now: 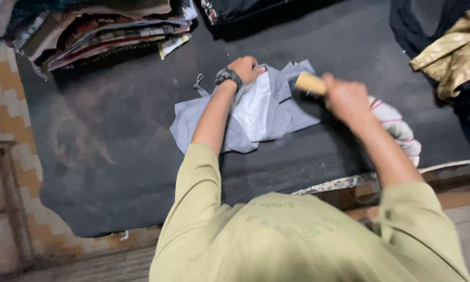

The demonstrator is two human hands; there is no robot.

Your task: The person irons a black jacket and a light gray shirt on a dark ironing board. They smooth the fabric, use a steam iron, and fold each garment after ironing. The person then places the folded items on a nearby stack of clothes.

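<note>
Nearest the camera, the person's olive-green shirt (297, 240) fills the bottom of the view, both short sleeves leading out to bare forearms. Just right of the right arm, a rolled white cloth with pink stripes (399, 128) lies near the table's chipped near edge (339, 183). The black padded table (115, 136) spreads out beyond, dusty and scuffed on its left part. In the middle of it lies a pale grey garment (277, 112), crumpled and partly folded, with a lighter white lining panel turned up along its centre. The right hand (347, 99) is closed in a fist around a light wooden handle (310, 82), which sticks out to the left just over the garment's right side; whatever is on the handle's other end is hidden by the hand. The left hand (245, 68), with a dark wristwatch (227, 76) on its wrist, rests on the garment's far edge, fingers curled down and pressed together on the cloth. At the far left a pile of folded patterned fabrics (104, 31) sits on the table, and at the far right a gold cloth (457, 49) lies over dark fabric.
</note>
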